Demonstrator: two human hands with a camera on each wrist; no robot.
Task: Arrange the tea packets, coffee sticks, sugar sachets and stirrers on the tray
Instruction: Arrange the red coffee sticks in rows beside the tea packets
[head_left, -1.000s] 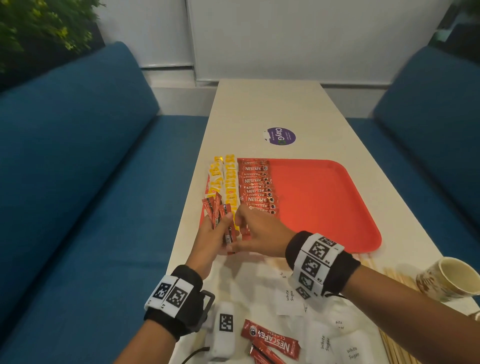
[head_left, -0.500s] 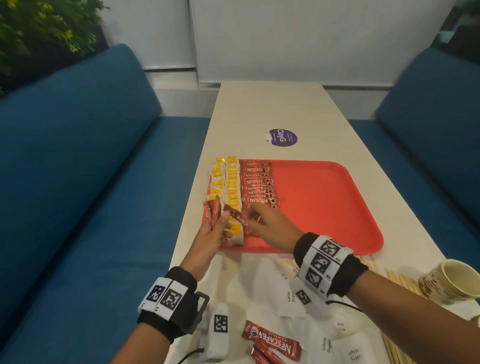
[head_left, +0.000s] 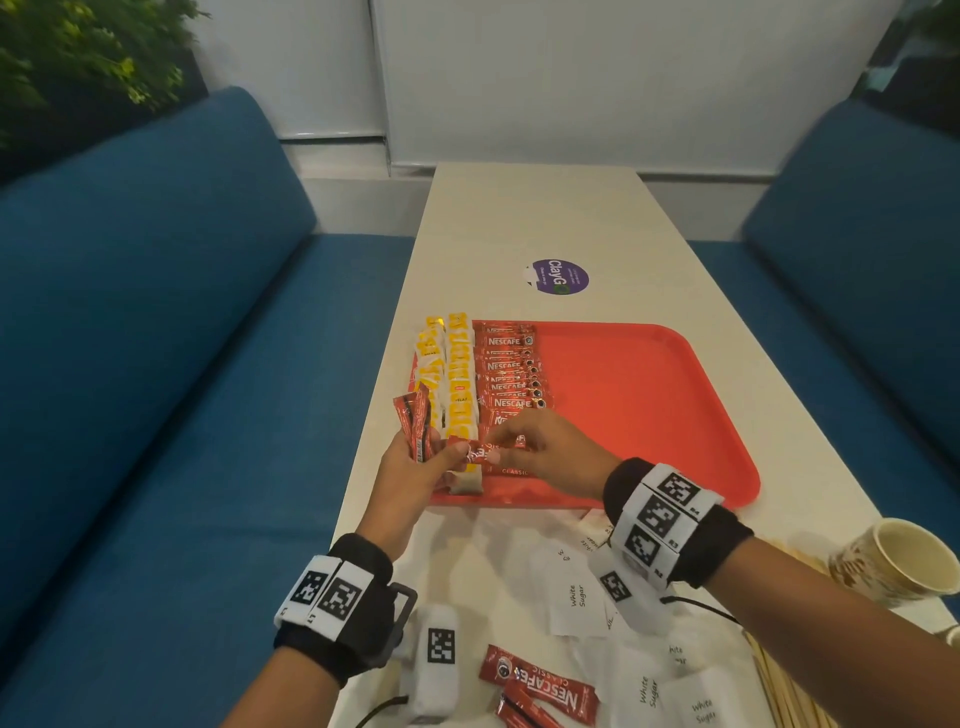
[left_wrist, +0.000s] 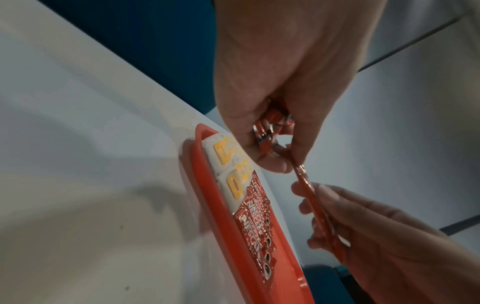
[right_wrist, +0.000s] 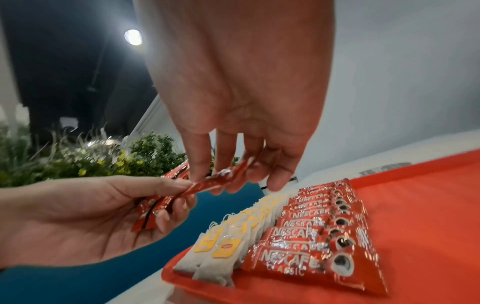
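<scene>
Coffee stick (head_left: 485, 451): right hand (head_left: 550, 452) pinching it, long axis crosswise, above tray's (head_left: 649, 415) near-left corner; left hand (head_left: 415, 467) gripping spare sticks (head_left: 415, 426), thumb touching its end.

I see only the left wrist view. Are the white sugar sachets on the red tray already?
Observer: No. The white paper sugar sachets lie on the pale table, on the near side of the red plastic tray.
Operator: And the stirrers?
Observer: The thin wooden stirrers lie on the table too, at its near right edge.
</scene>
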